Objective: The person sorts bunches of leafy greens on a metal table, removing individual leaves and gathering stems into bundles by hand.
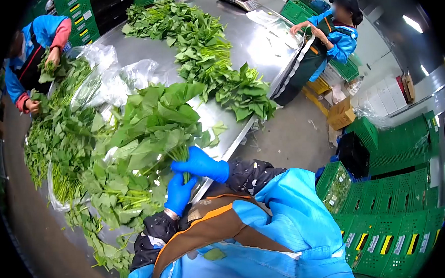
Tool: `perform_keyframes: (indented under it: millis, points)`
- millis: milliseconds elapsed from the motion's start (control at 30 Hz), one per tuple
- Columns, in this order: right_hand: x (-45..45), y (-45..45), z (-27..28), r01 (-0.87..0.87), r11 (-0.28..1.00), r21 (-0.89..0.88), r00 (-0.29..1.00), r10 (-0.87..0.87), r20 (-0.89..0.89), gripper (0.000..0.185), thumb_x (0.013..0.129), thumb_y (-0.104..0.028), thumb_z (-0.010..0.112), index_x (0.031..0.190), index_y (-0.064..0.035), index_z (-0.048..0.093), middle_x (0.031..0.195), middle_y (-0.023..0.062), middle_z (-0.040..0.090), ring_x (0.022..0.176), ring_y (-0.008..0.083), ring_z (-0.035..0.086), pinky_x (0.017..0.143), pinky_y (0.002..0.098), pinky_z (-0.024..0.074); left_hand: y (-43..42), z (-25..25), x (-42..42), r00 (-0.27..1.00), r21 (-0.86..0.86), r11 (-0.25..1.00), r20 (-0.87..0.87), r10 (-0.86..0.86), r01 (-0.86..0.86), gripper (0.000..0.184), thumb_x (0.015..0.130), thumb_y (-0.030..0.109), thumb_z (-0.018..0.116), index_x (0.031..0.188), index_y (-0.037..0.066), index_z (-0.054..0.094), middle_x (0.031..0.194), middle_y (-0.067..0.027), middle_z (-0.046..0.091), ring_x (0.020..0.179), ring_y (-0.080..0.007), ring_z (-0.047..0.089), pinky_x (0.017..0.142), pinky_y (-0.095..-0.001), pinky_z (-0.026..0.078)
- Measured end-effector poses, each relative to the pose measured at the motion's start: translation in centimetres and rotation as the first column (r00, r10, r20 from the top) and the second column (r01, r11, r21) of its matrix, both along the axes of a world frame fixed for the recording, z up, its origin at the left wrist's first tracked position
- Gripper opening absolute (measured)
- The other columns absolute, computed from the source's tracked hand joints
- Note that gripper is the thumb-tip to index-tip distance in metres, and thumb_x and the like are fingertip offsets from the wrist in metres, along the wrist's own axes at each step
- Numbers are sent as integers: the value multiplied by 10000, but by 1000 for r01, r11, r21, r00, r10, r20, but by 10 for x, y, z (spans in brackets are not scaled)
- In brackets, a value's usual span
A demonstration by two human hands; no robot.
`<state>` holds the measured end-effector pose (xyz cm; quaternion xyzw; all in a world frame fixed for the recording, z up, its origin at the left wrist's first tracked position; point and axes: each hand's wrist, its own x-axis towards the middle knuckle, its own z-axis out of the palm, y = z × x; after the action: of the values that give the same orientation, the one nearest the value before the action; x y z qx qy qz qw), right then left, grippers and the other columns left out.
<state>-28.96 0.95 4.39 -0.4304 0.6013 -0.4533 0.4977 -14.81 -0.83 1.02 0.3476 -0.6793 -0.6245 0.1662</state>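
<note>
A bunch of leafy greens stands over the near edge of the metal table, its broad leaves pointing up and away from me. My right hand, in a blue glove, is wrapped round its stems. Just below, my left hand, gloved in blue too, closes about the lower stem ends; part of its fingers is hidden by the stems and the other hand. Loose greens lie heaped on the table beside my left hand.
Bunched greens form a long row across the metal table. Clear plastic bags lie among the left heap. Co-workers stand at the far left and far right. A scale sits at the back; green crates are stacked at right.
</note>
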Motion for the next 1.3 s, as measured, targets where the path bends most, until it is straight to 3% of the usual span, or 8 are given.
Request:
perform_keyframes:
  millis: [100, 267, 400, 500, 733, 867, 1133, 1300]
  points:
    - [-37, -13, 9, 39, 997, -68, 995, -32, 95, 337, 714, -213, 663, 955, 8, 582, 848, 92, 625, 762, 147, 575, 703, 277, 463, -18, 4, -45, 970, -45, 997, 238, -54, 67, 426, 733, 167, 659, 1072, -34, 499, 904, -171, 608, 798, -212, 595, 671, -330, 449]
    - [-179, -30, 48, -111, 993, -32, 993, 113, 47, 289, 724, -192, 669, 932, -6, 593, 827, 65, 629, 742, 107, 568, 692, 261, 461, -25, 40, -140, 975, 190, 981, -223, 15, 28, 570, 743, 99, 653, 1246, 16, 398, 1202, -123, 468, 1099, -183, 445, 896, -321, 387]
    - [-305, -27, 132, -76, 994, -79, 993, 83, 89, 416, 704, -122, 693, 1071, -11, 529, 1024, 84, 579, 879, 132, 538, 766, 279, 439, -45, 29, -168, 972, 337, 927, -99, 211, -167, 322, 779, 88, 586, 1083, -2, 526, 1013, -63, 575, 895, -138, 545, 801, -255, 428]
    - [-425, -61, 109, -452, 714, -534, 779, 25, -626, 397, 716, -135, 664, 1079, -33, 540, 1074, 108, 564, 959, 231, 544, 814, 331, 423, -46, 6, -153, 938, 507, 800, 56, 341, -321, 217, 782, 101, 575, 981, 14, 575, 911, -58, 600, 806, -125, 562, 732, -233, 440]
    - [-568, -119, 54, -374, 869, -324, 153, -287, -946, 293, 624, -148, 650, 909, -102, 604, 947, 84, 577, 871, 286, 531, 791, 380, 393, -25, -22, -128, 783, 583, 566, 218, 582, -583, 171, 807, 110, 541, 946, 18, 579, 840, -62, 618, 732, -149, 585, 662, -232, 449]
    - [-654, -113, -110, 7, 979, 204, -208, 201, -957, 338, 589, -161, 664, 919, -138, 592, 960, 67, 573, 915, 263, 531, 805, 399, 385, -15, -35, -128, 799, 572, 584, 244, 550, -576, 162, 809, 95, 532, 938, 11, 582, 816, -66, 617, 726, -153, 583, 652, -239, 449]
    - [-658, -109, -113, -21, 936, 352, 59, 353, -934, 727, 637, -251, 684, 1239, -6, 359, 1105, 205, 527, 981, 338, 536, 825, 396, 437, -16, -13, -135, 839, 454, 711, 195, 508, -536, 154, 824, 138, 521, 870, 16, 602, 756, -32, 593, 684, -113, 534, 640, -227, 424]
    - [-653, -159, -69, -78, 964, 255, 423, 263, -867, 532, 745, -187, 582, 1226, -33, 417, 1109, 118, 541, 995, 221, 528, 843, 330, 403, -1, -50, -110, 856, 362, 792, 39, 515, -492, 195, 829, 195, 549, 867, 15, 615, 807, -32, 596, 747, -103, 535, 698, -251, 438]
